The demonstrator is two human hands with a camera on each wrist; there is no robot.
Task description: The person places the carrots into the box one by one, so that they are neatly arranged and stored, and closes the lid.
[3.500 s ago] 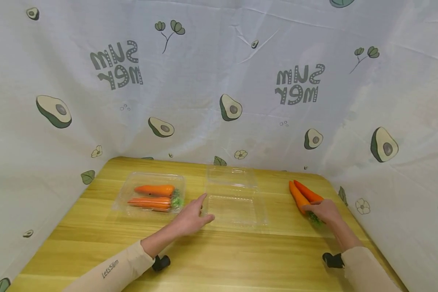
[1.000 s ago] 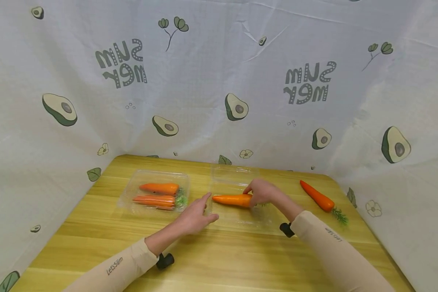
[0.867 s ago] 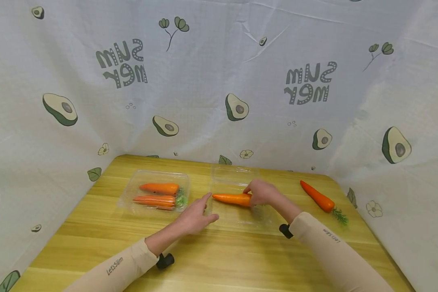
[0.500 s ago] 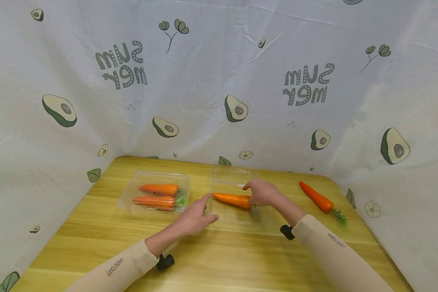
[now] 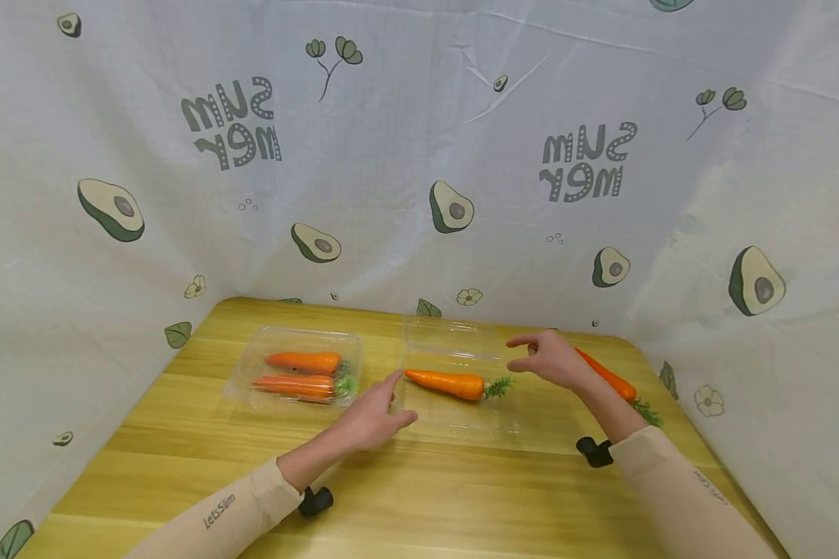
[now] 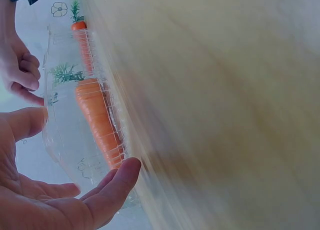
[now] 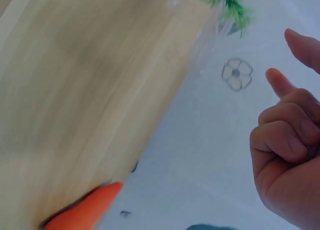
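An orange carrot with green leaves lies in the bottom half of a clear hinged plastic container, whose lid is folded back. At the container's left edge rests my left hand, thumb and fingers spread; in the left wrist view the fingers are beside its ribbed wall. My right hand is in the air between this container and a redder carrot on the right, partly hidden behind it. Its thumb and index finger are apart with nothing between them, while the other fingers are curled in the right wrist view.
A second clear container, closed, stands on the left with orange carrots and green leaves inside. The wooden table ends at a white printed cloth at the back and sides.
My right hand took one carrot from the pair on the right, laid it in the open container, let go and drew back rightward. My left hand has stayed at the container's edge.
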